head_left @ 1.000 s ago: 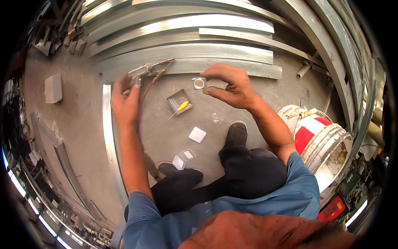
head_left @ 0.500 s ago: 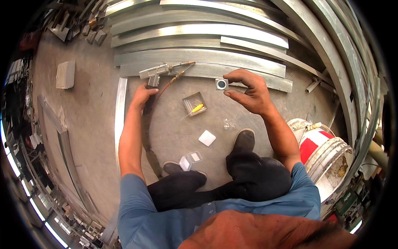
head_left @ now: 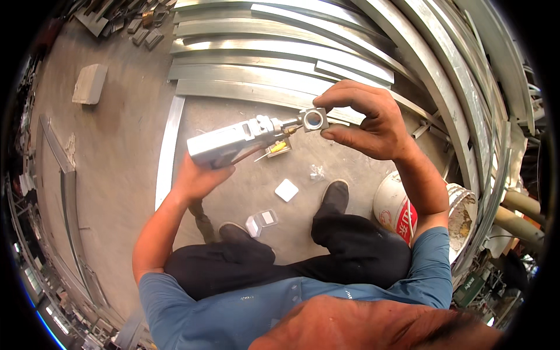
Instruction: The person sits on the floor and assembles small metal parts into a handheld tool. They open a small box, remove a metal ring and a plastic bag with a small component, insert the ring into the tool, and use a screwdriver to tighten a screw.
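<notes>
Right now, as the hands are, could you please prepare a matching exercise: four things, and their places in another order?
1. tool
2. metal piece
3. white square
4. bucket

A. in the right hand
B. right of the right leg
C. in the left hand
D. on the floor, left of the right shoe

Pairs: 1-C, 2-A, 3-D, 4-B
</notes>
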Tool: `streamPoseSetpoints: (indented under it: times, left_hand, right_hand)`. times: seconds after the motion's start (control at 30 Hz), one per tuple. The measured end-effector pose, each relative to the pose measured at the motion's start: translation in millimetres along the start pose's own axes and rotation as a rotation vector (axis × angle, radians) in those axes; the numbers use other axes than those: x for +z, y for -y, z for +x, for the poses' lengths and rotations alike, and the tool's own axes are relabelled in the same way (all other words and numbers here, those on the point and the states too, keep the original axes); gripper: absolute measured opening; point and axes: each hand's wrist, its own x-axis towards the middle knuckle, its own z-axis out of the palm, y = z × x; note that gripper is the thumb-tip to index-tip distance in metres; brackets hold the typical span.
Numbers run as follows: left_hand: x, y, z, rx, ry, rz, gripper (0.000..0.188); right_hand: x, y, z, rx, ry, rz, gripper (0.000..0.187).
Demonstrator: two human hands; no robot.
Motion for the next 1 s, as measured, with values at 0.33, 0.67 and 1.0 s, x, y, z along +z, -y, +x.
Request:
streamPoseSetpoints:
  times: [0.33,0.67,1.0]
  left_hand:
    - [-5.0,-22.9,-72.6,0.439,-0.103,0.219,0.040]
    - [-5.8,-24.8,-90.9,0.371,-0.100,0.271,0.044]
    - [-3.6,-21.9,-87.9,0.411,-0.081,0.277,0.047]
  right_hand:
    - [50.8,65.6,25.6,-0.049,0.299,-0.040,0.039]
    - [65.2,80.6,18.5,0.048,0.357,-0.154,0.036]
    - [70.1,79.8,16.8,0.003,0.377,-0.292,0.037]
